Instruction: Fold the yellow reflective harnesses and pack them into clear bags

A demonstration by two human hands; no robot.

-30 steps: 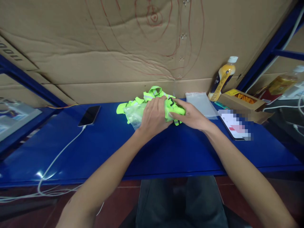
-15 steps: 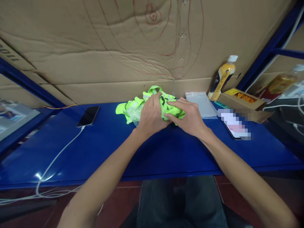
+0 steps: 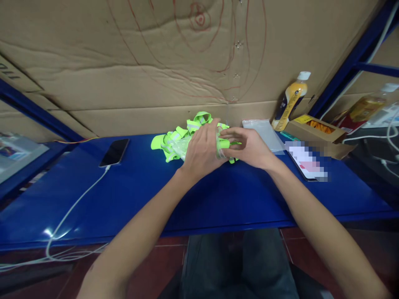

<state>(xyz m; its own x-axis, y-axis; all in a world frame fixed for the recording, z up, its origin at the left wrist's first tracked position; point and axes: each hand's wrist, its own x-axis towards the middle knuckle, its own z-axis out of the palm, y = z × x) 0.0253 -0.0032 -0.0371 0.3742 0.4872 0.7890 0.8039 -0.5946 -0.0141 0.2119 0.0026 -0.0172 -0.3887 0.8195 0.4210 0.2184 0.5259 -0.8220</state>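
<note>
Both hands work close together at a bundle of green straps in the middle of the blue tabletop. Clamped over the bundle, the left hand grips the clear bag wrapped round part of it, its fingers laid across the plastic. From the bundle's right end, the right hand reaches in with bent fingers at the bag's edge; whether they pinch anything is hard to tell. Pale stripes run along the straps, which spill out of the plastic to the left and behind the left hand, one looping up.

Well to the left of the bundle lies a dark phone, with a white cable plugged into its near end. Just right of the bundle, a flat clear bag rests on the tabletop. Farther right are a yellow and dark bottle with a white cap, an open cardboard box with orange contents, and a lit phone, its screen partly blurred. Behind the bundle rises a cardboard panel marked with curved red lines.
</note>
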